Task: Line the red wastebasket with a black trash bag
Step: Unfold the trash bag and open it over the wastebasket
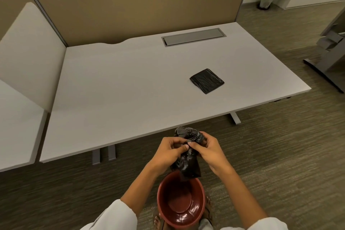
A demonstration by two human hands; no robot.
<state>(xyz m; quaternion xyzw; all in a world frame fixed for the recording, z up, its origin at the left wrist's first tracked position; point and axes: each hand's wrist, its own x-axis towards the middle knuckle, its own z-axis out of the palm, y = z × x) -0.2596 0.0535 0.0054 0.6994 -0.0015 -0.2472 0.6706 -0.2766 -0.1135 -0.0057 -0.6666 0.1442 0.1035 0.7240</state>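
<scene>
head view: the left hand (169, 148) and right hand (209, 147) both pinch a crumpled black trash bag (187, 162) at its top, held in the air just past the near edge of the pale surface (130, 84). the bag's lower end hangs over the far rim of the red wastebasket (180, 203), a glossy round bin standing on the carpet (280, 155), its base cut off below. the fingertips are partly buried in shiny wrinkled plastic. a flat folded stack of black bags (206, 81) lies well apart on the surface, near its right edge, with open room around it.
</scene>
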